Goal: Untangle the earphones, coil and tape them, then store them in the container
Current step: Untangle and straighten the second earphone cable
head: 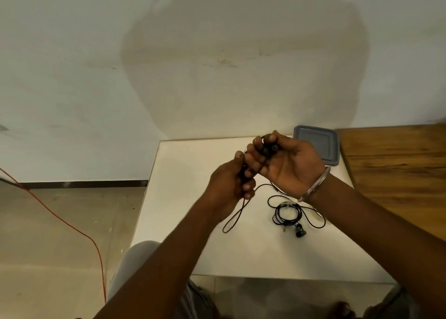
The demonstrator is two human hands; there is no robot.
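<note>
Pinching the black earbuds [269, 148] between thumb and curled fingers, the right hand [287, 164] sat palm-up above the counter [241, 253]. Just beside it, the left hand [231, 181] was closed round the same cable [235, 218], a loop dangling towards the white top. A second coiled set [288, 216] lay below the right wrist, and the lidded grey container [316, 145] stood behind.
</note>
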